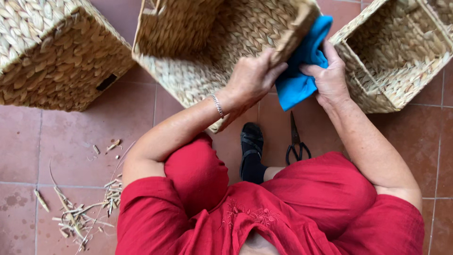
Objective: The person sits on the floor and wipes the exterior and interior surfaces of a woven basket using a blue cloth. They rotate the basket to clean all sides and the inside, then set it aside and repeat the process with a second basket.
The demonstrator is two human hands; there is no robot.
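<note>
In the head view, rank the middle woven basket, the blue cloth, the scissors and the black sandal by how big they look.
1. Middle woven basket, by far the largest.
2. Blue cloth, partly covered by the right hand.
3. Black sandal and scissors: these look alike, so I won't rank them.

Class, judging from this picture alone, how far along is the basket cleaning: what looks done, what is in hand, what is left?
Done: trimmed fibre scraps lie on the floor tiles, scissors set down. In hand: left hand steadies the middle basket; right hand presses a blue cloth on its rim. Left: I cannot tell whether the side baskets are wiped.
</note>
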